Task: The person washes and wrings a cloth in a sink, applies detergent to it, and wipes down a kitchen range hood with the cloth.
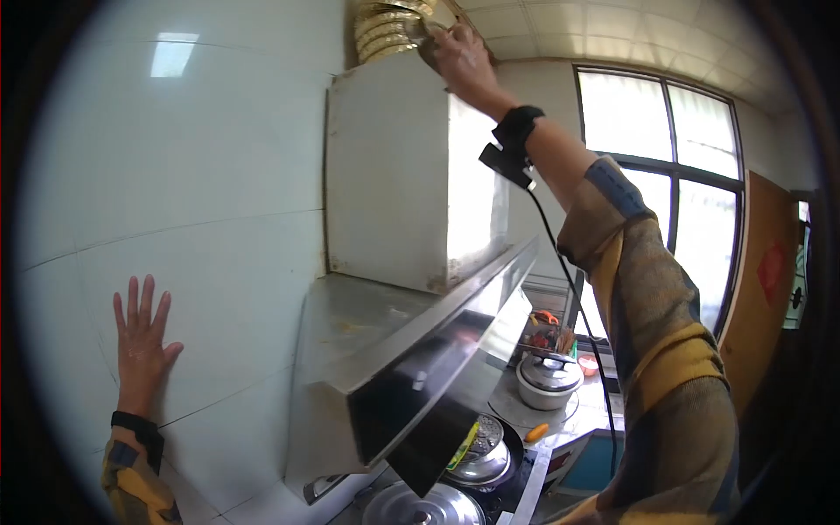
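My left hand (142, 341) lies flat against the pale tiled wall (201, 175), fingers spread, holding nothing. High above the range hood (367, 319), my right hand (464, 59) reaches up beside a ribbed, gold-coloured foil duct (385, 31). Its fingers are curled around a small dark greyish thing (427, 45), whose kind I cannot make out. The thing is at the duct's lower right side, and whether it touches the duct is unclear. Beneath the duct stands the hood's tall boxy chimney cover (389, 175), with brownish stains along its edges.
Below the hood are a large metal lid (424, 507) and a steel pot (481, 464) on the stove. A lidded pot (549, 381) and an orange object (536, 433) stand on the counter. A black cable (573, 284) hangs from my right wrist. Windows (661, 114) are at right.
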`<state>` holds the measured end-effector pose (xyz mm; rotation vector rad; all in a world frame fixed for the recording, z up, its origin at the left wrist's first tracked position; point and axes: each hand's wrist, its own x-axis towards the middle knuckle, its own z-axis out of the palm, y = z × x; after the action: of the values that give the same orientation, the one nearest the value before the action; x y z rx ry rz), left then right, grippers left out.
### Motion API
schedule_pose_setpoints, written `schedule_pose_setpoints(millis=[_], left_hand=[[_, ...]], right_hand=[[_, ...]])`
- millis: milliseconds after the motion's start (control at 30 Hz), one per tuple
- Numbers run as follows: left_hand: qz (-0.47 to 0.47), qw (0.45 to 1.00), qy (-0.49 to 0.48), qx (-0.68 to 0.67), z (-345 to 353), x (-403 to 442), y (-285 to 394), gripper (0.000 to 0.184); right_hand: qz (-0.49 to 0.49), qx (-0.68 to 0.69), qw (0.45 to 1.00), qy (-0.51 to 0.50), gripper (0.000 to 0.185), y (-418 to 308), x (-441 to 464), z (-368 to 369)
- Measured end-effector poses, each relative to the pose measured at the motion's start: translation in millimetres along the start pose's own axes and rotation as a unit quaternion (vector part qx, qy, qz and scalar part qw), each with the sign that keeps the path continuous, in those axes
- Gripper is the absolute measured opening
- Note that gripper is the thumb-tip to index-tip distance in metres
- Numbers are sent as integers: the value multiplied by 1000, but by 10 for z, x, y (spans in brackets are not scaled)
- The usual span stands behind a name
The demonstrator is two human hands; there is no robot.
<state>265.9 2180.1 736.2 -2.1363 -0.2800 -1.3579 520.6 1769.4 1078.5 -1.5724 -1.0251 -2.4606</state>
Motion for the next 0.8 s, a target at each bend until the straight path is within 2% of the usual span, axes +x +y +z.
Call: schedule_pose_setpoints(millis=[67, 133, 167, 200, 233, 267, 333, 367, 433, 500, 533, 600, 700, 800], left_hand=[[-5, 1000, -17, 12, 4, 12, 33, 92], [2, 999, -12, 45, -32, 15, 35, 91], [2, 996, -37, 84, 3, 7, 13, 92], [-22, 993, -97, 65, -146, 70, 72, 90], [-48, 985, -158, 47, -338, 134, 183, 87], [-74, 972, -219, 29, -458, 191, 249, 85], [-140, 945, -259, -143, -398, 243, 333, 78], [-136, 920, -190, -314, -568, 247, 494, 75], [-126, 805, -125, -565, -1287, 311, 1018, 76], [-156, 714, -103, -675, -1925, 280, 1470, 84], [-134, 720, -104, -673, -2092, 267, 1573, 78], [-90, 733, -105, -666, -2330, 224, 1722, 70], [-72, 834, -146, -527, -2569, 246, 1964, 91], [-69, 858, -107, -497, -2467, 240, 2088, 88]], right_hand=[[47, 124, 990, 56, 39, 77, -294, 213], [178, 191, 965, -26, 50, -134, -514, -10], [200, 227, 952, -48, 53, -178, -630, -67], [113, 192, 975, 22, 55, -89, -835, 174], [157, 266, 951, -17, 54, -225, -898, -136], [143, 287, 947, 5, 51, -281, -1021, -224], [228, 311, 918, -95, 44, -361, -1157, -407], [221, 306, 922, -83, 42, -332, -1155, -387], [213, 297, 929, -55, 39, -215, -1195, -247], [193, 284, 939, 26, 39, -110, -1156, -38], [181, 275, 942, 65, 39, -49, -1109, 48], [240, 272, 931, 27, 45, 109, -1045, 118], [307, 256, 917, -1, 52, 324, -982, 240], [389, 201, 898, -42, 52, 338, -945, 165]])
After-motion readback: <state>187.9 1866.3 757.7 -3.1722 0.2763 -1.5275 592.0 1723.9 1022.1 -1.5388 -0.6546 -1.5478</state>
